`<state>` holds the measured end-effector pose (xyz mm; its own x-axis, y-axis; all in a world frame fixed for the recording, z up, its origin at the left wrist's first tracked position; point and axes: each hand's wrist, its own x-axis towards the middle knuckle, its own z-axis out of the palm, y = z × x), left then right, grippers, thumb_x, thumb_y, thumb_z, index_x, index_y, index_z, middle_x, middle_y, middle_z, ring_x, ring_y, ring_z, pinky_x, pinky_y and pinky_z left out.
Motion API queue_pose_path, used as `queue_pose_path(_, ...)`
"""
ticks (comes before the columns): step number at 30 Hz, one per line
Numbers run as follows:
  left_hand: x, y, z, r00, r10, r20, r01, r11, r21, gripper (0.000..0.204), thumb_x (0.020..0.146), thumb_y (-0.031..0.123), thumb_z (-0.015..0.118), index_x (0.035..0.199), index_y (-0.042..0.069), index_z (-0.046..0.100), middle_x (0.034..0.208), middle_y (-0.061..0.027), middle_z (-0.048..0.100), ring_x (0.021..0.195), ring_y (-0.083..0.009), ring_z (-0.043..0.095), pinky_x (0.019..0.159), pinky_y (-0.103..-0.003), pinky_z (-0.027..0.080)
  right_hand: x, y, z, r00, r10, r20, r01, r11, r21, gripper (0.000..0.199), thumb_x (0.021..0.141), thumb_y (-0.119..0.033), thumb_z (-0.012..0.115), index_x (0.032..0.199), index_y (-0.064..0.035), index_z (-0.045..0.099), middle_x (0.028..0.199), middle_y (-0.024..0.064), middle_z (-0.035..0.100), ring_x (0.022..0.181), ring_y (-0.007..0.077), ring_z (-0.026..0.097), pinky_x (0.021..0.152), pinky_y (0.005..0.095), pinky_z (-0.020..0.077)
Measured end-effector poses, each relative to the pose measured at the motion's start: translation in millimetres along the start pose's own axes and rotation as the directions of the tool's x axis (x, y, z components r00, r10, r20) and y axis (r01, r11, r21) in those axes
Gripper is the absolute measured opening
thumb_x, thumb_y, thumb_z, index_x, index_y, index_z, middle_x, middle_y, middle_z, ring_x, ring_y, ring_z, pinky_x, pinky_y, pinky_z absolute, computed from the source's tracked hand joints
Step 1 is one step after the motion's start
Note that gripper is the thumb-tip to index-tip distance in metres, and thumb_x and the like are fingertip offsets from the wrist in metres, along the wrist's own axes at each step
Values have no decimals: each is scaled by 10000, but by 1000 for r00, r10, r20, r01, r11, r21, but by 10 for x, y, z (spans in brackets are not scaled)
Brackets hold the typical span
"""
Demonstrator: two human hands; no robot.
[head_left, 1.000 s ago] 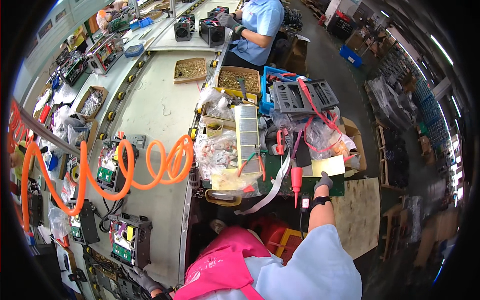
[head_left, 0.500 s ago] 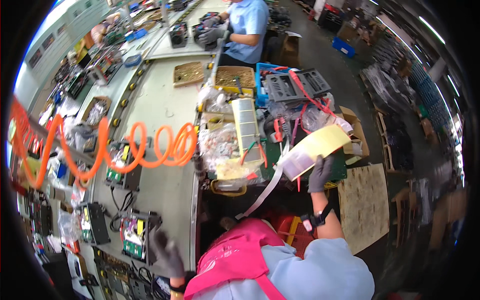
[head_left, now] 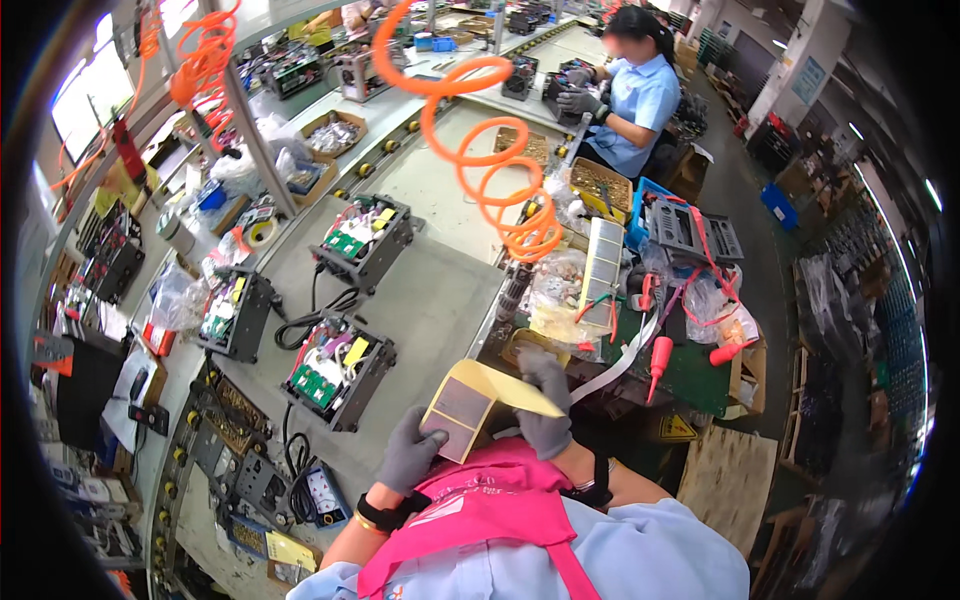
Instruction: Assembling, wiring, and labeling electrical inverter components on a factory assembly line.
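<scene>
A sheet of labels (head_left: 463, 408) with pale yellow backing and greyish printed panels is held up before my chest, bent in the middle. My left hand (head_left: 410, 452), in a grey glove, pinches its lower left edge with the thumb on the printed face. My right hand (head_left: 546, 410), gloved too, is closed around the sheet's right end; its fingertips are slightly blurred and partly covered by the yellow flap. Left of my hands, an open black metal unit (head_left: 340, 372) with a green circuit board lies on the grey line. Two similar units (head_left: 366, 244) (head_left: 236, 312) lie beyond it.
An orange coiled hose (head_left: 490, 150) hangs over the line. On the right bench lie another label sheet (head_left: 602, 262), pliers (head_left: 597, 308), a red-handled screwdriver (head_left: 658, 368) and grey metal panels (head_left: 690, 232). A co-worker (head_left: 640, 105) handles a unit at the far end.
My right hand has brought the label sheet from the right bench to my chest. My left hand has left the unit's side and now grips the sheet. The view has swung left.
</scene>
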<state>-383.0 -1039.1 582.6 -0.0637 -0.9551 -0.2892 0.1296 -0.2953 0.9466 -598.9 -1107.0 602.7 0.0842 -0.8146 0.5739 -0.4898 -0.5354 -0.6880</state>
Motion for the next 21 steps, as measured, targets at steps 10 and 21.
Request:
queue_pose_path(10,-480,-230,-555,959,7,-284,-71,975,-212,438,809,62,625,1213,-20,480,1011,-100,612,869,-154,594,750,-278,496,71,-755,303,738,-656,161,651,754,89,301,695,-101,683,983,-107,597,973,76,576,908,281,557,808,427,429)
queue_pose_path(21,-963,-209,-784,980,106,-168,-108,994,-5,445,818,133,667,1186,-48,495,1036,-93,600,954,-143,572,837,-277,475,-287,-840,1098,593,-367,717,144,924,354,423,847,-270,607,1235,-108,560,1179,127,581,1096,316,549,956,403,428)
